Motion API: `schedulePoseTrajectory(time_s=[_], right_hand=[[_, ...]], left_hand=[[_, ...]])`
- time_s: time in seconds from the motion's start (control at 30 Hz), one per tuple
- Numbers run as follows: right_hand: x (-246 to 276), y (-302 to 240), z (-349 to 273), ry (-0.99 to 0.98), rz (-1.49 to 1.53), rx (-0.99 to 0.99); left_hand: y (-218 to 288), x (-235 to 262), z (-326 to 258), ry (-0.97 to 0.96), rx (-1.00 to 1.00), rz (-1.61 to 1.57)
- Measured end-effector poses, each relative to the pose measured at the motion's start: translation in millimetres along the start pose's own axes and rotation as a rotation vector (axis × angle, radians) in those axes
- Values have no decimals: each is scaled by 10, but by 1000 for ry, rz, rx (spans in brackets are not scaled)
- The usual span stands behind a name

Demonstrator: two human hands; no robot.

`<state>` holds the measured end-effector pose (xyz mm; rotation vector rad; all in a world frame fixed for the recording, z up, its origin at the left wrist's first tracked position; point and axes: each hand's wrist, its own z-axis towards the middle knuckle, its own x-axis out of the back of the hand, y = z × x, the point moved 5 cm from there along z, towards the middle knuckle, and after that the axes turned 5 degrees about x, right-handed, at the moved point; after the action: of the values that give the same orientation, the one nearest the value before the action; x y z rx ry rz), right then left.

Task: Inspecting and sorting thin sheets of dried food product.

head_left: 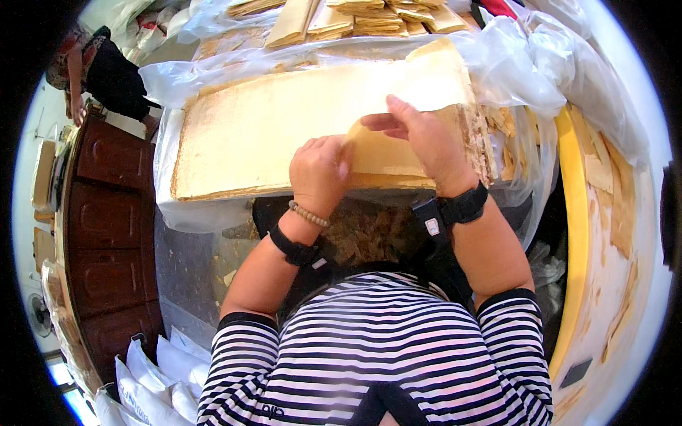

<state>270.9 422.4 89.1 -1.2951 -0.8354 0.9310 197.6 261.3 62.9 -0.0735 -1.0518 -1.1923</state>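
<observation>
A broad stack of thin pale-yellow sheets (270, 113) lies in front of me, its edges rough and brownish. My left hand (318, 174) is closed at the near edge of the stack, pinching a thin yellow sheet (383, 153) whose edge rises between my hands. The fingertips of that hand are partly hidden. Just to the right, my right hand (423, 135) hovers over the sheet with its thumb apart from its fingers, and nothing shows in its grasp. Both wrists carry black straps; a beaded bracelet (309, 214) is on the left one.
Clear plastic sheeting (497, 64) drapes around the stack. More folded yellow sheets (369, 18) are piled beyond it. A yellow-edged table (574, 213) stands right, dark wooden cabinets (110, 213) left. White sacks (160, 369) lie lower left. Another person (106, 71) stands far left.
</observation>
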Motion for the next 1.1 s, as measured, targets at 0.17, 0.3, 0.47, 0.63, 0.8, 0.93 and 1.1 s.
schedulePoseTrajectory(time_s=[0.17, 0.3, 0.47, 0.63, 0.8, 0.93, 1.1], right_hand=[[-207, 131, -180, -138, -663, 315], [-335, 60, -247, -135, -1091, 435], [-457, 118, -238, -214, -1306, 409], [-467, 26, -232, -230, -1257, 367], [-283, 299, -154, -80, -120, -225], [-346, 320, -284, -6, 66, -459], [-259, 527, -139, -45, -305, -343]], left_hand=[[-137, -35, 112, -115, 104, 5], [-347, 19, 297, -178, 257, -187], [-628, 290, 648, -64, 302, -355], [-569, 467, 812, -38, 235, -408], [173, 387, 257, 26, -99, -138], [415, 367, -412, 73, -391, -30], [347, -21, -688, -175, -361, 90]])
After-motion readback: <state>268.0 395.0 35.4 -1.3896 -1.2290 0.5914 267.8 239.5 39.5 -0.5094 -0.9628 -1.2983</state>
